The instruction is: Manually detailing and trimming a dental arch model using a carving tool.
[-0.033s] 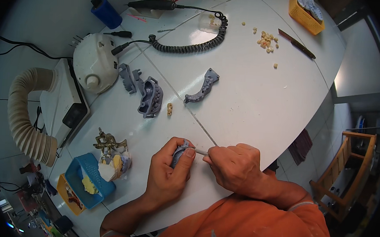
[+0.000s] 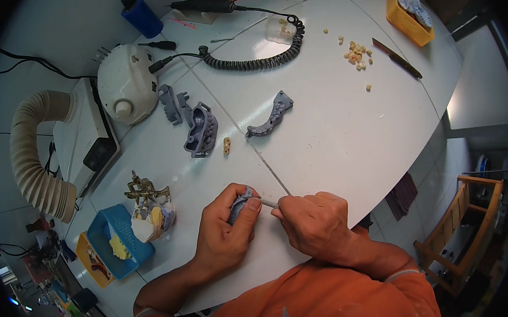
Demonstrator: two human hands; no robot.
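The left hand (image 2: 225,227) is clamped round a blue-grey dental model piece (image 2: 240,207), thumb pressed along its right side, just above the near part of the white table (image 2: 325,146). The right hand (image 2: 317,222) is curled firmly round a slim grey tool (image 2: 269,203) whose shaft points left to the piece; whether the tip touches it cannot be told. Holding both close to the body probably steadies them, and the thumb seems set to brace the piece against the tool. The fingers cover much of the piece, and the right fist hides the tool's handle.

Beyond the left hand lie a small tooth-coloured bridge (image 2: 226,146), a hollow grey dental model (image 2: 202,130) and, farther right, a curved grey model strip (image 2: 270,117), all apart from the hands and seemingly within reach. To the left, a brass-coloured articulator (image 2: 145,191) stands by a blue basket (image 2: 137,227), which would hamper a wide sweep of the left arm. At the far side, a black handpiece (image 2: 203,6) trails a coiled cord (image 2: 251,66), well apart from the work. Far right, a knife (image 2: 397,59) lies beside loose tooth-coloured pieces (image 2: 355,55).
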